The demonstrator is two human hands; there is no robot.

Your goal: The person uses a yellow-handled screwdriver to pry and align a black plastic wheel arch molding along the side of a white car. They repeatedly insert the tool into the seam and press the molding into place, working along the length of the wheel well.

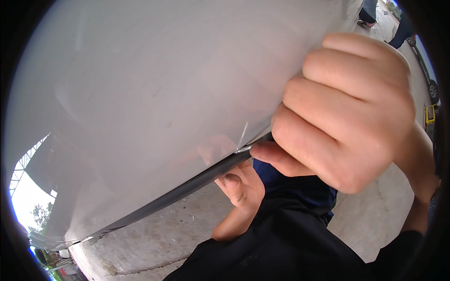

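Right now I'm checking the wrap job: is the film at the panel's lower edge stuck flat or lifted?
Lifted: a small clear film corner stands off the white panel, beside the right hand.

Under you lies a pale concrete floor (154, 236), rough and stained, with a thin crack running across it toward seven o'clock, and at two o'clock a parked car (427, 70) and a yellow stand (429, 114) rest on it.

One head-worn fisheye view looks down, very close, past a white car panel (154, 93) to the concrete floor (154, 239).
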